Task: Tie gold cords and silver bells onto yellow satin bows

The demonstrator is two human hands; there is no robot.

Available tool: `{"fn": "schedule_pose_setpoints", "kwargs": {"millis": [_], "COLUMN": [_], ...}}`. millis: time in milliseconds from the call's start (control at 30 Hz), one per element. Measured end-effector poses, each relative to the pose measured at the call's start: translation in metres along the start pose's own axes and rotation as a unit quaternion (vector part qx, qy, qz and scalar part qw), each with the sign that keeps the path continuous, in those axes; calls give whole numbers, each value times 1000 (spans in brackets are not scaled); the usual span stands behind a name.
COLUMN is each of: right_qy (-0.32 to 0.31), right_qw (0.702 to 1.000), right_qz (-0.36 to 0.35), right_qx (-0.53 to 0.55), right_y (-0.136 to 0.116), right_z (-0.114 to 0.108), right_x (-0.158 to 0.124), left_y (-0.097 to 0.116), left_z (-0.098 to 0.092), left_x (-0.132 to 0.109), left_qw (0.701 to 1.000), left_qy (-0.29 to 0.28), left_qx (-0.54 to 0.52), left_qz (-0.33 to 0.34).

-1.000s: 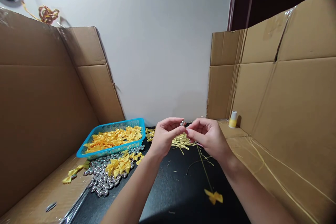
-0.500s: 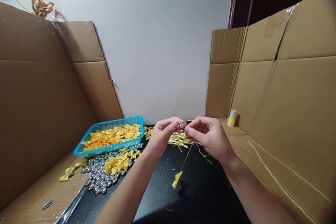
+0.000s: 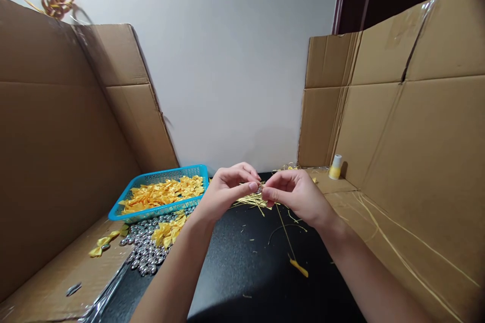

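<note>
My left hand [image 3: 231,194] pinches a small silver bead [image 3: 259,188] between thumb and forefinger; the fingertips hide most of it. Close against it, my right hand [image 3: 293,196] is closed in a pinch on a thin gold cord [image 3: 283,226]. The cord hangs down below the right fingers and ends in a yellow ribbon bow [image 3: 298,267] dangling over the black tabletop [image 3: 242,262]. Whether the cord passes through the bead is hidden by the fingers. Behind the hands lies a pile of cut gold cords [image 3: 255,199].
A blue plastic basket [image 3: 157,212] full of yellow bows stands at the left. In front of it lie many silver beads [image 3: 146,257] and a heap of loose bows [image 3: 166,233]. A white-and-yellow thread spool [image 3: 335,167] stands at right, by cardboard walls [image 3: 420,126].
My hands have come closer together and the bead is now mostly covered by the fingertips. The hanging bow has swung to the right.
</note>
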State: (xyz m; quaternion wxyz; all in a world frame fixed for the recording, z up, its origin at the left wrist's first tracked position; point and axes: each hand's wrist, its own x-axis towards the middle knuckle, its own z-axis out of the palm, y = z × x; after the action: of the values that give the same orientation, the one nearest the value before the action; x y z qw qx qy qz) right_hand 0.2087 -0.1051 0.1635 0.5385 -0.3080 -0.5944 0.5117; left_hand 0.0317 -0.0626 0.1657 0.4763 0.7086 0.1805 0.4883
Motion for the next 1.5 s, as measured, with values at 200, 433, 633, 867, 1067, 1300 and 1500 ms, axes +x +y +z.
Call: {"fn": "schedule_pose_setpoints", "kwargs": {"millis": [200,433,633,867,1067,1300,1500], "right_qy": [-31,-46,36,52,55,37,34], "right_qw": [999,998,996,988,989,993,996], "right_qz": [14,33,-25,-138,-135,-110,-84], "right_qx": [10,-11,-82,-52,5,26,15], "right_y": [6,11,10,8,14,17,22], "right_z": [-3,-7,-25,-14,1,-6,-6], "right_x": [4,9,18,13,21,22,23], "left_y": [1,3,35,51,38,8,-52], "left_z": [2,-4,-11,2,5,6,-6], "left_x": [-1,4,29,32,29,14,-42], "left_qw": [999,989,977,974,973,981,948], "left_qy": [34,125,133,42,-9,14,-79], "left_qx": [19,25,88,185,215,185,295], "left_qz": [24,78,145,123,81,57,-88]}}
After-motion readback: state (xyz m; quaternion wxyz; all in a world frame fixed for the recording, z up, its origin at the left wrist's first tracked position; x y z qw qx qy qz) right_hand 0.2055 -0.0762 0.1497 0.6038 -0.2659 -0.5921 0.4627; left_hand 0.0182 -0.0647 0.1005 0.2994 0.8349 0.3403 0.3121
